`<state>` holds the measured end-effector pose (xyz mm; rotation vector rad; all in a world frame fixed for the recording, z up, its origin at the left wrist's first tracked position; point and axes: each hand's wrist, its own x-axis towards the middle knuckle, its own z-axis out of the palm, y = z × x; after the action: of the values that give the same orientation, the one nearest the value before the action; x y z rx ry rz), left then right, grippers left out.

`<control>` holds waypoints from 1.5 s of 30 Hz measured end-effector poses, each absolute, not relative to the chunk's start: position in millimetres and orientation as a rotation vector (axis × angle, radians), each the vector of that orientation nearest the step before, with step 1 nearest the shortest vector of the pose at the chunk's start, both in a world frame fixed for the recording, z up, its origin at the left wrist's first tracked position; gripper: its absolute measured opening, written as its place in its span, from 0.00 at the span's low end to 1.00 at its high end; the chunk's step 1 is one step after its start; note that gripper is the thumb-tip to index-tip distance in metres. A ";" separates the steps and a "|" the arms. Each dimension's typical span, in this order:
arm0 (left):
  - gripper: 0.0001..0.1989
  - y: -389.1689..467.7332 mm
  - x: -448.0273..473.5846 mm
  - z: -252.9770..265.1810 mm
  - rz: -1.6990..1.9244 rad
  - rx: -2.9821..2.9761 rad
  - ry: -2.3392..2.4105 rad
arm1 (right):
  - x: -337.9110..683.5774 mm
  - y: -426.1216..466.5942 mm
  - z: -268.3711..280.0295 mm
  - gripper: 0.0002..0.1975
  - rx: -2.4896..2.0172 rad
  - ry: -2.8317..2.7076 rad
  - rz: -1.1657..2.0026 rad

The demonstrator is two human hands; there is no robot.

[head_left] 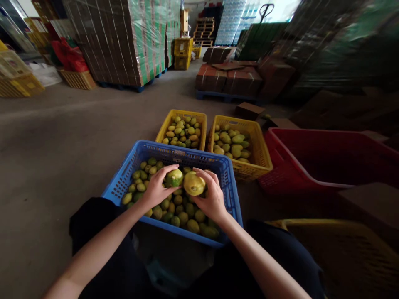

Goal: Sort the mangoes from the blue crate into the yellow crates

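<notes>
My left hand (158, 187) grips a green-and-yellow lemon (174, 178) between thumb and fingers. Beside it, my right hand (212, 193) is closed around a larger, yellower lemon (193, 184), one end turned towards me. The two fruits are side by side over a blue plastic crate (232, 182). Inside that crate lies a layer of many green and yellowish lemons (183, 218), partly hidden by my hands. The crate stands just in front of my knees.
Beyond the blue crate stand two yellow crates (204, 128) (262, 143) of lemons. To the right are a large red bin (293, 158) and another yellow crate (324, 224). Farther off, wrapped pallet stacks (152, 41) and flat cardboard bundles (229, 79) occupy the floor.
</notes>
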<state>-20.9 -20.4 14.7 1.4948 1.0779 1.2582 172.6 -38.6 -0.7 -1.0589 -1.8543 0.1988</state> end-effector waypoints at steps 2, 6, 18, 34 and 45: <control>0.24 -21.1 -22.1 13.7 1.251 1.543 1.068 | 172.6 -38.9 -0.3 0.30 -1.039 -1.850 0.198; 0.26 -19.4 -23.4 11.2 1.227 1.471 1.081 | 172.6 -37.8 4.0 0.29 -1.077 -1.735 0.495; 0.27 -6.5 -12.4 -20.1 0.614 0.460 1.069 | 163.6 -21.8 -4.2 0.25 -1.190 -0.534 2.198; 0.29 -1.1 -34.1 0.8 1.126 1.486 1.074 | 181.5 -19.0 -2.6 0.35 -1.292 -1.418 0.664; 0.29 -6.8 -40.0 8.1 1.061 1.448 0.971 | 186.1 -22.0 -4.6 0.33 -1.114 -1.574 0.862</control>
<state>-40.0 -6.8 8.1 1.4479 0.9713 1.0609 186.1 -22.0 -4.6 -1.1144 -1.5741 0.8616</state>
